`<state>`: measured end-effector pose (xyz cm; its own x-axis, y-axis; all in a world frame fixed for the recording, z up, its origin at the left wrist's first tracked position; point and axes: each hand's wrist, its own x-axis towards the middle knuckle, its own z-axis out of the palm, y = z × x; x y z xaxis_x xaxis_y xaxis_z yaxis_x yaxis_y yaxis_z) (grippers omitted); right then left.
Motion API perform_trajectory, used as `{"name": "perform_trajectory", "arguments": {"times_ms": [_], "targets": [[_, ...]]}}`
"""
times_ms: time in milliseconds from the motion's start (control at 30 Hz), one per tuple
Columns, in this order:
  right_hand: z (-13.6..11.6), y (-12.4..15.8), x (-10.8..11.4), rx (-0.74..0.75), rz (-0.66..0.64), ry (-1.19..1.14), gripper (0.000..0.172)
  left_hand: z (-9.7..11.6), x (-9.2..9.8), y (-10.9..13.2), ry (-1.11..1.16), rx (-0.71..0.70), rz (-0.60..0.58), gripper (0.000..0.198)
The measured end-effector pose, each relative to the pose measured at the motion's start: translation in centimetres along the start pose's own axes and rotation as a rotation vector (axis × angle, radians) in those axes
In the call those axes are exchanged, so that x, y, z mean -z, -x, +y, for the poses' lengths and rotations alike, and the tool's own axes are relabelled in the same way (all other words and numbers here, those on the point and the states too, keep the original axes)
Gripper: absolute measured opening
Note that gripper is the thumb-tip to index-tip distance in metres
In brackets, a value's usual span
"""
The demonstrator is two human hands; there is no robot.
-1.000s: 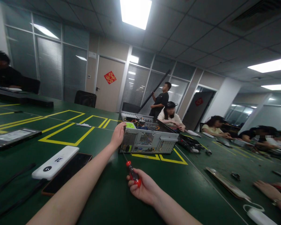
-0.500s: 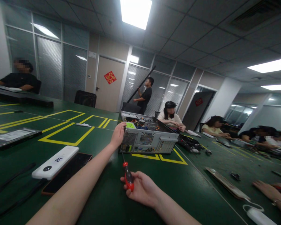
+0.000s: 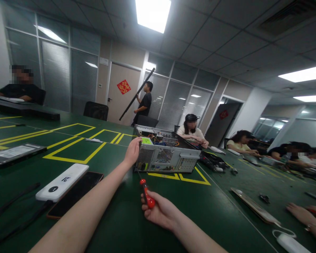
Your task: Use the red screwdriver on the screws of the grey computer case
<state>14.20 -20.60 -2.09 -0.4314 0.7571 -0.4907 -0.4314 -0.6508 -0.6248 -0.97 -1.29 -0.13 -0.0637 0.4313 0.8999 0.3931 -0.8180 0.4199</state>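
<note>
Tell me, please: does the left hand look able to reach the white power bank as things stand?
Probably yes. The white power bank lies left of the left forearm, with nothing seen covering it. The left hand, though, is on the computer case, so it would first need to draw back.

Free counter (image 3: 213, 202) right of the right grip (image 3: 159, 211); computer case (image 3: 171, 161) obstructing ahead, left forearm (image 3: 101, 196) to the left
</note>
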Motion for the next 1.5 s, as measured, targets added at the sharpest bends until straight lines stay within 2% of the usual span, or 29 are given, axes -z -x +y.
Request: {"name": "perform_trajectory", "arguments": {"times_ms": [100,300,367,433,533,633,733,833,1000,1200,1300,1367,1500], "targets": [[-0.2,0.1,0.0,-0.031,0.020,0.017,0.015,0.0,0.0,0.0,0.001,0.011,-0.004,0.037],[-0.1,0.5,-0.1,0.117,0.016,0.197,0.019,0.2,0.1,0.0,0.007,0.016,-0.009,0.037],[-0.1,0.6,-0.2,0.140,0.057,0.260,0.024,0.2,0.1,-0.1,0.013,0.014,-0.007,0.037],[0.0,0.9,-0.3,0.189,0.123,0.387,0.036,0.3,0.1,-0.1,0.016,0.008,-0.006,0.037],[-0.1,1.3,-0.4,0.438,0.252,0.822,0.050,0.3,0.1,-0.1,0.010,0.009,-0.009,0.037],[-0.1,1.8,-0.5,0.735,0.370,1.275,0.049,0.1,0.0,0.0,0.006,0.013,-0.007,0.037],[-0.2,2.1,-0.9,0.862,0.418,1.490,0.044,0.0,-0.1,0.0,0.009,0.003,-0.001,0.037],[-0.3,2.3,-1.1,0.946,0.371,1.626,0.031,0.0,-0.1,0.0,0.012,0.002,-0.001,0.038],[-0.3,2.0,-0.5,1.087,0.220,1.743,0.033,0.1,0.0,0.0,0.021,0.008,0.005,0.039],[-0.3,2.1,-0.6,1.046,0.261,1.863,0.027,0.1,0.0,0.0,0.026,0.023,0.003,0.039],[-0.5,2.3,-0.8,1.010,0.249,1.811,0.022,0.2,0.0,0.0,0.028,0.029,-0.002,0.039],[-0.7,2.4,-0.8,0.995,0.243,1.775,0.025,0.2,0.0,0.0,0.029,0.026,-0.002,0.038],[-0.8,2.4,-0.7,1.049,0.258,1.775,0.025,0.2,0.0,0.0,0.029,0.024,-0.001,0.038]]}}
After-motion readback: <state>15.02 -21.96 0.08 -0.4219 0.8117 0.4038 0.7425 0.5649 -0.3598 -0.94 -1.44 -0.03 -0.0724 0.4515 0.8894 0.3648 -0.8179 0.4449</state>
